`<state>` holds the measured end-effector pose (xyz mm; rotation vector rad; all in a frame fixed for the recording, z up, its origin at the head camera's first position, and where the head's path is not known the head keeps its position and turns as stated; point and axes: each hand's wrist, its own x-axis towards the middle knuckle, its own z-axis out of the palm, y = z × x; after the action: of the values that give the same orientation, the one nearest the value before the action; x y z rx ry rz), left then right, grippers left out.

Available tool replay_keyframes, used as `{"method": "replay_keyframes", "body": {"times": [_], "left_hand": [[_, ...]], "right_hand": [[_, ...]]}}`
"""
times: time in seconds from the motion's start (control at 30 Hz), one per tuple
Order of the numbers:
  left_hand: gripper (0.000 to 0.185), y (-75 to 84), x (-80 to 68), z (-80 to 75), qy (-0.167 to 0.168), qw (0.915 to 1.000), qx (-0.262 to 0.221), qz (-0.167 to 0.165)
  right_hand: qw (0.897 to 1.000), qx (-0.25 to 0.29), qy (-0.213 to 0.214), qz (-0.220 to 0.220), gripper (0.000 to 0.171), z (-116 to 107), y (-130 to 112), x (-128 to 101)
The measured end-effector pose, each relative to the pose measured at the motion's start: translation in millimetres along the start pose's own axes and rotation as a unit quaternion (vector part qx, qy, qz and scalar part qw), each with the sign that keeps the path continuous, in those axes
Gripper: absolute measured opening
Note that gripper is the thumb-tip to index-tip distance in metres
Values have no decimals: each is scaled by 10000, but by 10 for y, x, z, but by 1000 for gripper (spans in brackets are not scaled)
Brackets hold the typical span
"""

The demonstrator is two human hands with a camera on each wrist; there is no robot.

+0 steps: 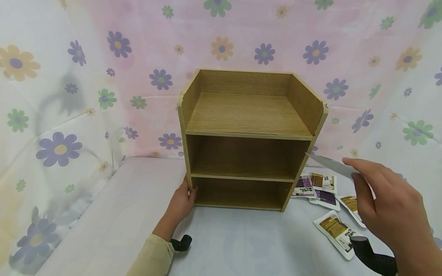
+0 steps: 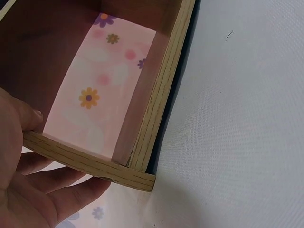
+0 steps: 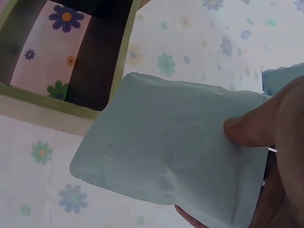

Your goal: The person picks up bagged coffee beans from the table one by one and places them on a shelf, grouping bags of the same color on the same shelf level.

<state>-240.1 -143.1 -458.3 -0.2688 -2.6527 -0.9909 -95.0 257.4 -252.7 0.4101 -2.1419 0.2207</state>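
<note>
Shelf (image 1: 246, 140) is standing upright on the bench (image 1: 248, 241), w/ the left hand (image 1: 181, 201) gripping its lower left post, thumb in front, fingers (image 2: 52, 178) curling behind. Right hand (image 1: 390, 209) is pinching a packet (image 1: 329, 164) by the shelf's right side, above other packets (image 1: 331, 209) lying on the bench.

White tabletop (image 1: 241, 245) carries a wooden three-tier shelf unit (image 1: 248, 142), standing upright near the back edge. Several flat sachets (image 1: 336, 230) lie on the surface just right of the unit's base (brown and purple labels, some overlapping).
</note>
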Motion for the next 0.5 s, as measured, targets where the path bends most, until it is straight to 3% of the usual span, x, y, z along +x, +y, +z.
{"method": "replay_keyframes", "body": {"times": [0.1, 0.33, 0.5], "left_hand": [[66, -6, 1, 4, -1, 10000, 24, 24], [66, -7, -2, 10, -18, 10000, -29, 20], [66, -1, -5, -1, -5, 10000, -64, 27]], "right_hand": [[9997, 142, 145, -101, 57, 0, -37, 47], [9969, 463, 546, -323, 53, -10, -109, 176], [9956, 547, 576, -492, 49, -4, -180, 272]]}}
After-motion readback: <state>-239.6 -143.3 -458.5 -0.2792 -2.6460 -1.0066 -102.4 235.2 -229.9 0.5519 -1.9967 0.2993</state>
